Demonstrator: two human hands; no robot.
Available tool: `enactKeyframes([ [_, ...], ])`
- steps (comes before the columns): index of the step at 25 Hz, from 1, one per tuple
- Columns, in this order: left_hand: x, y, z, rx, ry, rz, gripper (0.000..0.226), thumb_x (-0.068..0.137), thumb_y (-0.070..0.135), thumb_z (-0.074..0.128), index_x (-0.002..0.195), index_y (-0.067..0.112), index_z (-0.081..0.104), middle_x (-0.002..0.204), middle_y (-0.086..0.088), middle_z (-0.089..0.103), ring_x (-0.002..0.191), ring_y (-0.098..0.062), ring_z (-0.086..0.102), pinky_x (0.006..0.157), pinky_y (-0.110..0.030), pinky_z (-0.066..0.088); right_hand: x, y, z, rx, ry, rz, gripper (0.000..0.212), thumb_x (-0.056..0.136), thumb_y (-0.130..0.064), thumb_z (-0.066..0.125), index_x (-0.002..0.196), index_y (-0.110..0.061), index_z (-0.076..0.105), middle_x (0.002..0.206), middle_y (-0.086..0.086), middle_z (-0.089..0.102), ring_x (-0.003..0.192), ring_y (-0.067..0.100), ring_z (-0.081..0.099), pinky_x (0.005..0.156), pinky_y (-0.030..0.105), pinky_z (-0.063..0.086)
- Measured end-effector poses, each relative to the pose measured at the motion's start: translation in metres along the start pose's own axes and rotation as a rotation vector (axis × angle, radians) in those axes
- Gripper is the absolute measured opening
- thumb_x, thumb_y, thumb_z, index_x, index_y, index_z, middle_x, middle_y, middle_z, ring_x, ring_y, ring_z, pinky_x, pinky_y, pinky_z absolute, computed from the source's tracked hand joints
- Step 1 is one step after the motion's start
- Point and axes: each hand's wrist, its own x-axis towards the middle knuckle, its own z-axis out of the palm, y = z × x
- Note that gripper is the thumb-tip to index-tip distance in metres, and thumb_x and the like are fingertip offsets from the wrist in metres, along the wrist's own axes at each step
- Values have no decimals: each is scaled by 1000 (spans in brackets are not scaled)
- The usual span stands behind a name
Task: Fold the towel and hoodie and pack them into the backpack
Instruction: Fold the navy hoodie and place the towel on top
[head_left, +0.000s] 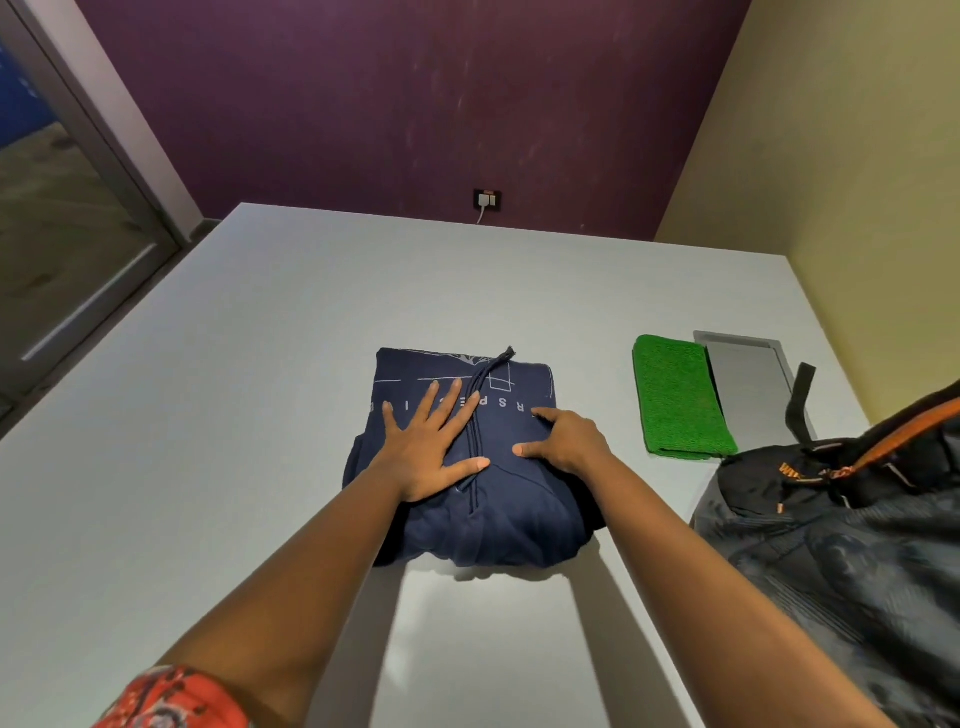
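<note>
A navy hoodie (498, 519) with white print lies folded into a compact block at the middle of the white table (234, 415), its drawstrings running down the top. My left hand (431, 447) rests flat on it with fingers spread. My right hand (569, 439) presses on its right part, fingers bent, thumb and forefinger stretched out on the cloth. A green towel (680, 400) lies folded to the right of the hoodie. The grey and black backpack (841, 545) with orange trim sits at the table's right edge, near me.
A grey metal cover plate (748, 374) is set into the table beside the towel. A wall socket with a white plug (487, 199) is on the purple wall behind the table. A glass door (62, 234) stands at the left.
</note>
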Motion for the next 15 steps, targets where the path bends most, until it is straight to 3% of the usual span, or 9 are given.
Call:
enactKeyframes([
  [3, -3, -3, 5, 6, 73, 36, 99, 54, 90, -16, 136, 38, -29, 147, 11, -34, 138, -13, -30, 107, -68, -10, -7, -8, 6, -70, 148, -36, 75, 85, -50, 57, 147, -25, 23, 154, 8, 21, 140, 29, 26, 112, 43, 28],
  [7, -6, 6, 12, 59, 126, -26, 98, 57, 81, -30, 138, 27, -28, 146, 9, -35, 136, -14, -32, 109, -64, -10, -11, -11, 35, -206, 242, -321, 65, 98, -43, 32, 150, -18, 1, 159, 4, -6, 147, 22, -9, 118, 42, -4],
  [10, -8, 7, 20, 98, 134, -68, 95, 57, 77, -36, 138, 27, -29, 144, 7, -37, 136, -19, -33, 108, -62, -13, -10, -9, 53, -281, 234, -323, 66, 97, -49, 14, 150, -15, -5, 159, 4, -10, 146, 20, -14, 115, 36, -14],
  [13, -7, 4, 26, 78, 117, -61, 97, 59, 79, -33, 138, 24, -28, 146, 7, -35, 136, -19, -31, 107, -61, -16, -8, -8, 60, -301, 249, -331, 87, 76, -61, -13, 149, -14, -6, 159, 4, -10, 146, 20, -14, 111, 34, -16],
  [15, -5, 2, 27, 85, 116, -51, 98, 59, 80, -31, 139, 23, -26, 146, 7, -33, 137, -19, -30, 106, -61, -16, -6, -7, 61, -303, 243, -315, 87, 79, -65, -12, 149, -14, -6, 159, 4, -10, 146, 20, -13, 113, 35, -15],
])
